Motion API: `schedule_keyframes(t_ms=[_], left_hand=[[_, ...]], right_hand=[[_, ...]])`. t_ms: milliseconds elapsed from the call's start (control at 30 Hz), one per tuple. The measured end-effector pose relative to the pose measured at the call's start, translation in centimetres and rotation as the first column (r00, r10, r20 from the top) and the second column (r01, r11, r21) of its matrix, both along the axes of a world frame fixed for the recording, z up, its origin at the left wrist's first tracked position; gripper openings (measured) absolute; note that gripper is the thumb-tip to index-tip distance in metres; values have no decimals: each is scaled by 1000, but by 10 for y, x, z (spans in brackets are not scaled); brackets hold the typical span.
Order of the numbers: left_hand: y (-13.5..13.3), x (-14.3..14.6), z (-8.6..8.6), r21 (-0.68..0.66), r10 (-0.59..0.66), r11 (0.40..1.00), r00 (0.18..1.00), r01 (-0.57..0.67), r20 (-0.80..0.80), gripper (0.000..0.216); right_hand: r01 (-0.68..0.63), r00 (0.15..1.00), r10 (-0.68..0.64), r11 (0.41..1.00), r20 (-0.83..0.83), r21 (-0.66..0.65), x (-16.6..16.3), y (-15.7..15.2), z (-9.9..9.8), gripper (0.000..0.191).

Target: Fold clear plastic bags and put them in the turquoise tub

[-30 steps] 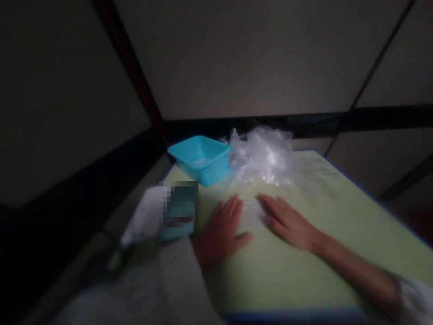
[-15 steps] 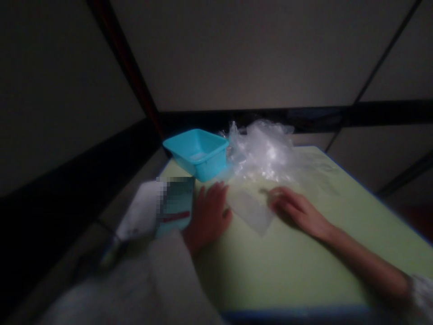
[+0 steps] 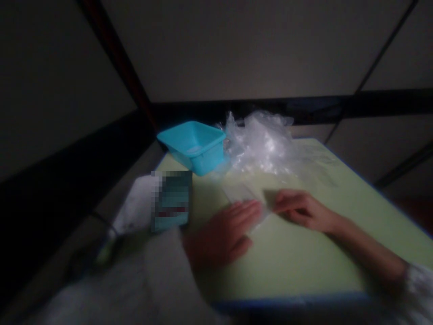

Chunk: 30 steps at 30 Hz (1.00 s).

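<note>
A small clear plastic bag (image 3: 241, 194) lies flat on the pale green table (image 3: 304, 257), between my two hands. My left hand (image 3: 225, 234) rests palm down with its fingers stretched out, their tips on the bag's near edge. My right hand (image 3: 299, 208) has its fingers curled together in a pinch at the bag's right corner. A heap of crumpled clear plastic bags (image 3: 267, 144) sits just beyond, at the table's far side.
A turquoise plastic tub (image 3: 194, 144) stands at the table's far left corner, touching the heap. A blurred teal card or packet (image 3: 171, 201) and white cloth (image 3: 133, 210) lie at the left edge. Dark wall rails run behind the table.
My left hand has slid right and nearer, onto the small bag. My right hand has curled into a pinch at the bag's corner. The view has tilted slightly.
</note>
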<state>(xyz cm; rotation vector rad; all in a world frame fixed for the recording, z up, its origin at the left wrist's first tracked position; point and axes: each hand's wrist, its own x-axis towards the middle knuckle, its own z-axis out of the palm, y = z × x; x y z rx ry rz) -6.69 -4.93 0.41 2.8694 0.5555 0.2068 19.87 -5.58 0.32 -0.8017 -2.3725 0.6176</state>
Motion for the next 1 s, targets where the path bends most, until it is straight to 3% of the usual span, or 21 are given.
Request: schedule_keyframes(t_ms=[1000], left_hand=[[0, -1, 2, -26, -57, 998, 996, 56, -64, 62]], right_hand=[[-13, 994, 6, 998, 113, 58, -2, -2, 4, 25]])
